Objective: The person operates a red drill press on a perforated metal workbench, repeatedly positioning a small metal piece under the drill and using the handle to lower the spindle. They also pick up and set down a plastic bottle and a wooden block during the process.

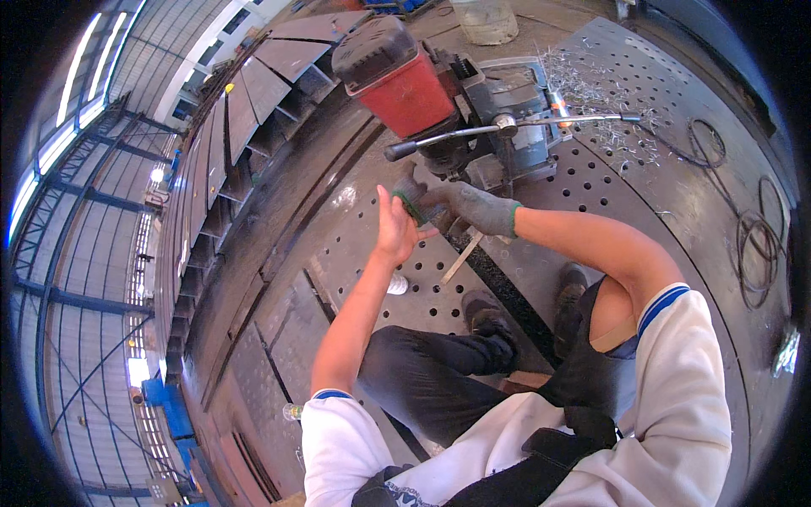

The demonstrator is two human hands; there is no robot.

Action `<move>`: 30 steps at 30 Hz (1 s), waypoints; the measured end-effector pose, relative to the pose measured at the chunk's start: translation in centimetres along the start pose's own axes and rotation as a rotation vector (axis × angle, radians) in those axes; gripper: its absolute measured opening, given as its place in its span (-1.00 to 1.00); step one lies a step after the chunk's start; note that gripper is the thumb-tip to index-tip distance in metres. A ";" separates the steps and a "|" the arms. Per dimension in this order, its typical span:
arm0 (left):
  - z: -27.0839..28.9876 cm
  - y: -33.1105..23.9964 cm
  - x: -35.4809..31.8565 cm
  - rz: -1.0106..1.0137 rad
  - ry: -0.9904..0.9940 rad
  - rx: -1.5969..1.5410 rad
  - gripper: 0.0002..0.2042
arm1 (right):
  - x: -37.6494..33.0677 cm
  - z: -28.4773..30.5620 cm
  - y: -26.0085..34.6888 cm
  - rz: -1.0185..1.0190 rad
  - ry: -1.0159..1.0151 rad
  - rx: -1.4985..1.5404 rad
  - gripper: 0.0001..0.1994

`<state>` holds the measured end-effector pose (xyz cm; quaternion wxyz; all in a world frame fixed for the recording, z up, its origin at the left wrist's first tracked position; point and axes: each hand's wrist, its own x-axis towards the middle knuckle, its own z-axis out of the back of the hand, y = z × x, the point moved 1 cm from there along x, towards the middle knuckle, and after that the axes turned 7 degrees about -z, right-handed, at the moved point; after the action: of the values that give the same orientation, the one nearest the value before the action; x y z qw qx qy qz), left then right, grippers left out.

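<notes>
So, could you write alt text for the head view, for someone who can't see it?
A person's gloved right hand meets a second grey glove at the otherwise bare left hand. Just beyond stands a red-and-black machine, with metal shavings scattered on a hole-dotted metal plate beside it.

Take the glove [409,205] as the dial's centre: left hand [394,230] just beside it at seven, right hand [477,208] on it from three. Straight up at twelve stands the drill [407,100], planted on the plate [621,188], its handle [448,137] reaching across in front. Bucket [488,24] behind it, out at one! Round to two: a bottle [557,107] near the drill, then shavings [606,95] scattered over the plate. Cable [754,245] coiled far off at three. Two shoes [486,313], four and five. And way over at nine, a row of beams [204,169]!
</notes>
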<state>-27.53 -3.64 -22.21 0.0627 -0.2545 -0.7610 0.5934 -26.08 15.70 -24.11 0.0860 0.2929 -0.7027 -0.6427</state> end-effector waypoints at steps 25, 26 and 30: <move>7.5 0.2 1.8 -0.281 -0.196 0.336 -0.77 | 0.3 -4.7 4.6 0.148 0.216 0.319 -0.65; 9.5 0.8 1.6 -0.296 -0.248 0.441 -0.78 | 0.0 -5.9 4.9 0.153 0.168 0.232 -0.65; 12.6 -1.3 1.1 -0.488 -0.719 0.458 -0.78 | -0.1 -8.3 5.9 0.271 0.197 0.004 -0.63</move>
<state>-33.94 -14.35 -24.85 -0.0123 0.1723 -0.6219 0.7638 -23.66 8.69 -17.12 0.2399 0.2574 -0.7251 -0.5920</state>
